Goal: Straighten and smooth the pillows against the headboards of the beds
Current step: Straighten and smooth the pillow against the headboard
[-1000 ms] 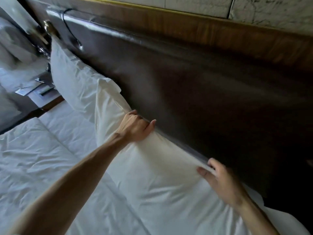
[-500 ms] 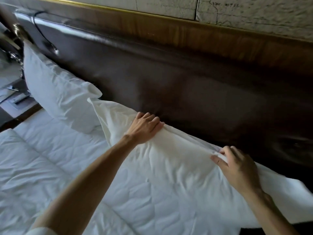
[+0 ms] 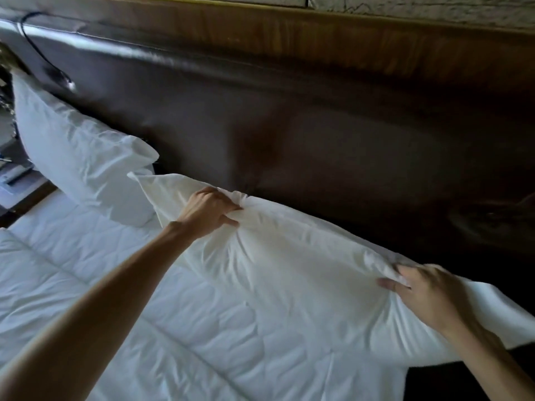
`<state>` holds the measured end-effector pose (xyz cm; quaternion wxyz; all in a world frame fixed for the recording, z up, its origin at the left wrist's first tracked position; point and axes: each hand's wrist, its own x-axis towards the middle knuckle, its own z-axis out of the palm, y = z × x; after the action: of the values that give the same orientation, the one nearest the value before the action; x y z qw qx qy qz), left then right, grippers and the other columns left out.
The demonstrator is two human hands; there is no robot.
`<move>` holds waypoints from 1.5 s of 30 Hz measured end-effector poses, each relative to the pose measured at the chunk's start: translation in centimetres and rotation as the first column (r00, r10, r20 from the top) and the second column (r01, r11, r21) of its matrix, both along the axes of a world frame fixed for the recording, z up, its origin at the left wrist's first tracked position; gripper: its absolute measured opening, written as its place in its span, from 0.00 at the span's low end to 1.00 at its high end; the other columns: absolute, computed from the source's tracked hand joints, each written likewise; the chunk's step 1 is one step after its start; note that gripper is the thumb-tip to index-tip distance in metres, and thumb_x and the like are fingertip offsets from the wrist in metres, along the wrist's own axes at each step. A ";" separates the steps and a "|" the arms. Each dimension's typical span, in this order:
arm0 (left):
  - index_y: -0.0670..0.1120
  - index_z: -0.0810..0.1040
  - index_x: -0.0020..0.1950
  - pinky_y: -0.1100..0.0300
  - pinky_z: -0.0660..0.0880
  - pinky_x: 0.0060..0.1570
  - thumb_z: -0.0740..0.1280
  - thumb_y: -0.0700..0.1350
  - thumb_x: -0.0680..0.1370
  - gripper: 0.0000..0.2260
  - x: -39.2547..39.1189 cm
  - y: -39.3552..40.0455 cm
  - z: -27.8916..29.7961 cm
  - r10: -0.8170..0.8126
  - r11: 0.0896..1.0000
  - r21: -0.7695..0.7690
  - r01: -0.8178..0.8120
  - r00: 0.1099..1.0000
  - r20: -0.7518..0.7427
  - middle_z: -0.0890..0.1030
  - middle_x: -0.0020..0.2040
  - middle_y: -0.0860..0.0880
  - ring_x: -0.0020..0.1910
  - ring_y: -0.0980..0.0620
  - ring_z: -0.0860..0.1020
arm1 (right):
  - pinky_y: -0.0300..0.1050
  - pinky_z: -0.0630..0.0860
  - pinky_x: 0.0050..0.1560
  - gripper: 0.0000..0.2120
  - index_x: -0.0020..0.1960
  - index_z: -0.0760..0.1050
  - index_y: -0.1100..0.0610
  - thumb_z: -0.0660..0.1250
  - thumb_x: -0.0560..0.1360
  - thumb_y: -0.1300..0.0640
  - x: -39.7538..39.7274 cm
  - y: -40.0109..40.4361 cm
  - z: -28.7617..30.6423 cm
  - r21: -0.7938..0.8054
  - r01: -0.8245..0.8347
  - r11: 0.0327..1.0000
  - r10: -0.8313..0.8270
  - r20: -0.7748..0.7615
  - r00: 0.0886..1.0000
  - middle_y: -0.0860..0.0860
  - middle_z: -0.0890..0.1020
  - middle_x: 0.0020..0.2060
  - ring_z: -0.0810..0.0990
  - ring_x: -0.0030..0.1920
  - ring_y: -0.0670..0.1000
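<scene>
A white pillow (image 3: 289,273) lies along the foot of the dark padded headboard (image 3: 304,134), tilted down to the right. My left hand (image 3: 207,214) grips a bunch of its top edge near the left corner. My right hand (image 3: 422,293) pinches the same top edge farther right, with fabric gathered between thumb and fingers. A second white pillow (image 3: 75,151) leans upright against the headboard at the far left, its corner touching the first pillow's left tip.
A white quilted duvet (image 3: 144,328) covers the bed below the pillows. A nightstand (image 3: 17,175) with small items stands at the left edge. A black cable (image 3: 43,59) hangs over the headboard's top left. Wood panelling (image 3: 347,44) runs above the headboard.
Both hands have closed on the pillow's top edge and lifted it slightly away from the headboard. The view has shifted right, so the far pillow sits closer to the left edge.
</scene>
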<state>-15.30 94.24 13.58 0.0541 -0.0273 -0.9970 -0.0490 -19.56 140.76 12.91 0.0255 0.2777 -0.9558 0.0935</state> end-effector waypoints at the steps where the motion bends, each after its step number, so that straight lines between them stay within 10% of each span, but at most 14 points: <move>1: 0.51 0.87 0.54 0.53 0.74 0.57 0.78 0.51 0.71 0.13 -0.1 0.4 0.1 0.012 1.000 0.011 -0.012 1.000 -0.017 0.87 0.52 0.48 0.54 0.41 0.82 | 0.47 0.71 0.27 0.27 0.28 0.71 0.54 0.66 0.74 0.33 0.2 -0.2 -0.1 -0.016 -0.015 1.000 0.014 -0.041 0.999 0.51 0.77 0.23 0.78 0.26 0.59; 4: 0.49 0.87 0.49 0.48 0.81 0.48 0.78 0.44 0.71 0.08 0.3 0.5 1.8 0.022 0.999 0.046 -0.020 0.999 -0.032 0.87 0.48 0.46 0.48 0.39 0.84 | 0.41 0.59 0.23 0.24 0.27 0.64 0.52 0.76 0.71 0.47 1.0 -0.3 1.9 0.006 0.009 1.000 -0.009 0.020 1.000 0.48 0.69 0.18 0.73 0.21 0.53; 11: 0.48 0.86 0.48 0.50 0.78 0.42 0.78 0.49 0.71 0.08 -1.9 -0.7 6.5 0.004 1.000 0.013 -0.004 0.999 -0.050 0.86 0.44 0.45 0.44 0.39 0.83 | 0.44 0.62 0.26 0.27 0.27 0.58 0.52 0.69 0.75 0.44 -1.5 -0.7 6.9 -0.076 0.044 0.996 -0.042 0.027 0.999 0.47 0.65 0.19 0.70 0.23 0.53; 22: 0.47 0.83 0.61 0.49 0.73 0.64 0.75 0.49 0.74 0.17 -4.9 2.0 -0.8 0.081 0.996 0.046 -0.082 0.997 0.016 0.83 0.60 0.46 0.62 0.42 0.78 | 0.48 0.73 0.29 0.20 0.36 0.73 0.54 0.70 0.71 0.38 -2.4 0.2 -0.9 -0.015 0.257 0.966 -0.258 -0.041 0.965 0.54 0.81 0.29 0.82 0.33 0.62; 29: 0.45 0.76 0.69 0.47 0.66 0.71 0.63 0.44 0.81 0.16 2.1 8.8 -3.2 0.023 0.999 0.051 -0.002 0.912 -0.410 0.77 0.70 0.45 0.70 0.45 0.73 | 0.63 0.69 0.63 0.14 0.62 0.77 0.61 0.63 0.77 0.61 3.6 -2.4 -1.4 -0.207 0.197 0.958 -0.264 -0.383 0.885 0.60 0.79 0.63 0.76 0.61 0.66; 34: 0.53 0.68 0.77 0.43 0.60 0.76 0.59 0.49 0.84 0.20 4.7 15.9 -7.5 -0.089 0.993 0.037 0.112 0.916 -0.392 0.65 0.79 0.49 0.79 0.50 0.62 | 0.68 0.63 0.72 0.23 0.72 0.71 0.59 0.62 0.78 0.56 7.6 -9.1 -5.9 -0.185 -0.025 0.982 -0.034 -0.309 0.951 0.55 0.71 0.75 0.69 0.74 0.57; 45: 0.52 0.63 0.79 0.41 0.56 0.77 0.51 0.50 0.85 0.21 1.9 2.4 -8.7 0.073 0.991 -0.082 -0.106 0.941 -0.331 0.63 0.80 0.49 0.80 0.48 0.59 | 0.64 0.63 0.74 0.24 0.77 0.66 0.56 0.56 0.82 0.54 2.8 2.5 -8.3 -0.120 0.200 0.972 -0.233 -0.441 0.867 0.55 0.67 0.77 0.67 0.76 0.58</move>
<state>-13.40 96.66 4.92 0.2196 0.0078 -0.9755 0.0081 -16.75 143.23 4.59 0.2669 0.1819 -0.9447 0.0565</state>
